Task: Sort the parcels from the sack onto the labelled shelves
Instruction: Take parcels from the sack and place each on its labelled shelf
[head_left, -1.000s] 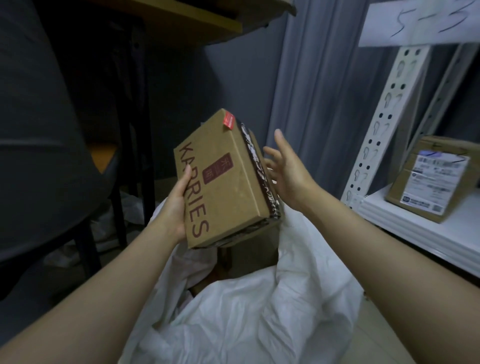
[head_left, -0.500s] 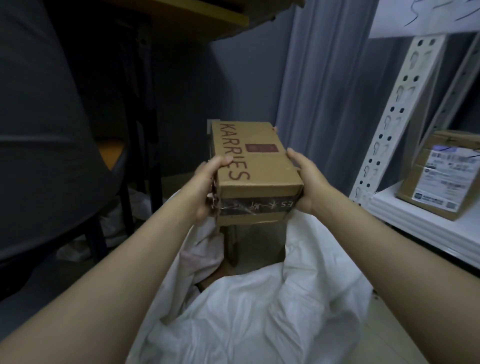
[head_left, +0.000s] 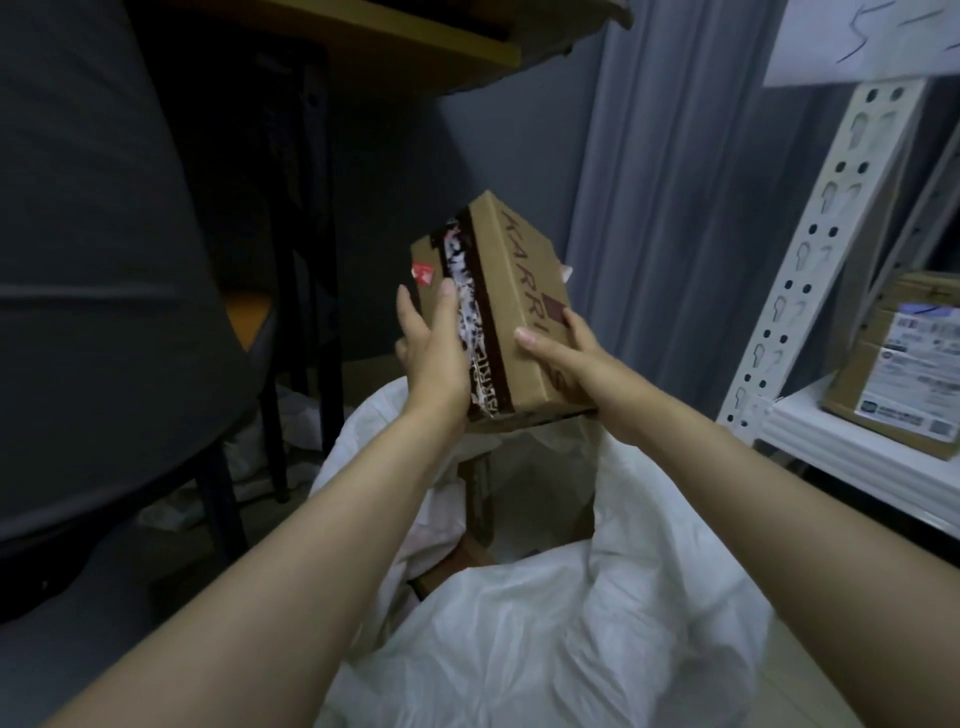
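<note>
Both hands (head_left: 434, 358) (head_left: 569, 364) around tilted parcel (head_left: 519, 280)

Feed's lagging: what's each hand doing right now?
Left hand: gripping the cardboard box.
Right hand: gripping the same box.

Single head view — forward, downward, close over the sack (head_left: 519, 649).

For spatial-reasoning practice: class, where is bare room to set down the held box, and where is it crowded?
Free: the bare strip of the white metal shelf between its perforated white upright and the labelled brown cardboard parcel. Crowded: the white plastic sack, boxes inside, below the printed brown cardboard box that left hand and right hand grip.
</note>
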